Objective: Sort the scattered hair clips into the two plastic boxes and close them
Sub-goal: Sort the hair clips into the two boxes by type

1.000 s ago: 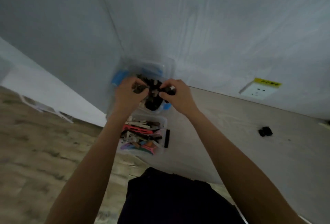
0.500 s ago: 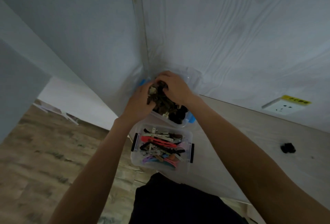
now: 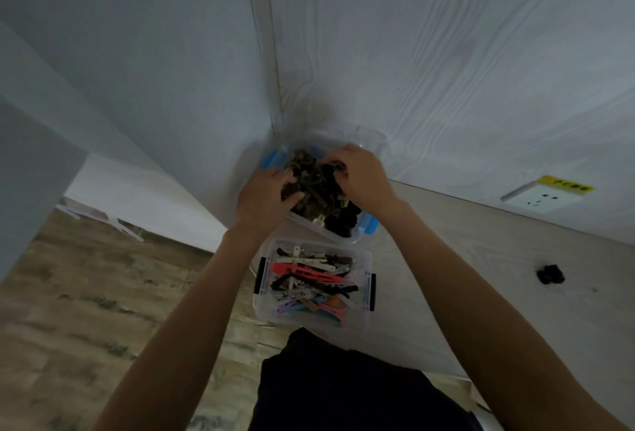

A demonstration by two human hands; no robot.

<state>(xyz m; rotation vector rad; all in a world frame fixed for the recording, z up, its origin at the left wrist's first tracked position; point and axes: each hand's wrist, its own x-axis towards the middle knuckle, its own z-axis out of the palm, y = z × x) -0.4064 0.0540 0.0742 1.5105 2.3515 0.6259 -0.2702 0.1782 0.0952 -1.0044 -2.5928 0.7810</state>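
Both boxes, centre frame, are full and unlidded. The left hand (image 3: 266, 198) and right hand (image 3: 360, 176) press on dark clips (image 3: 311, 186) heaped in the far box (image 3: 347, 236); whether either grasps any, I cannot tell. One clip (image 3: 549, 274) lies loose at right.

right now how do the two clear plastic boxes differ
The far clear plastic box with blue latches holds a heap of dark brown and black clips; the near clear plastic box with black latches holds long flat clips in red, white, purple and blue. The far box is heaped above its rim, with the left hand and right hand on the pile; the near box is untouched. Both are open, with no lid on.
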